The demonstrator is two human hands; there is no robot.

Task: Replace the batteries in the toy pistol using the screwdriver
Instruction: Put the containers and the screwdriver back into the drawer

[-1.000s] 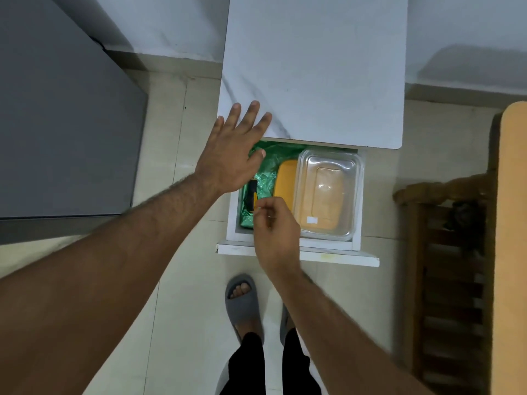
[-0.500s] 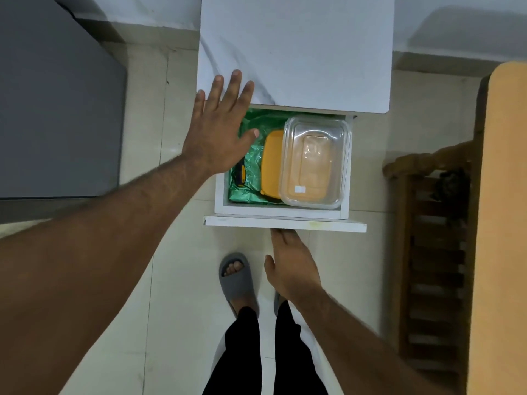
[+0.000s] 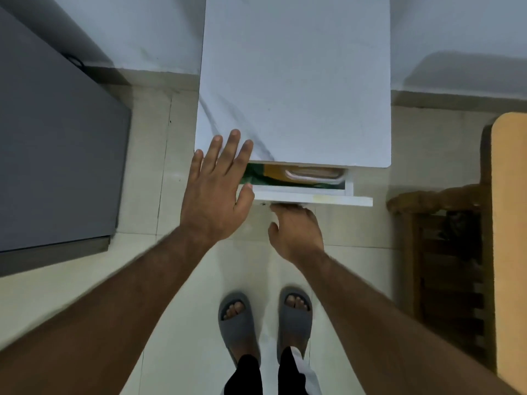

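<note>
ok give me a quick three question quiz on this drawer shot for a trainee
1. True or false: the drawer is fully shut.
2. Which hand touches the drawer's front panel? A) left hand B) right hand C) neither
3. Fill in: the left hand's fingers lie spread on the white ____ top.

Key
1. False: a narrow gap shows a green bag and a clear container.
2. B, fingertips at the panel.
3. cabinet

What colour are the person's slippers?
Grey slippers, seen best in the head view, the only one.
</note>
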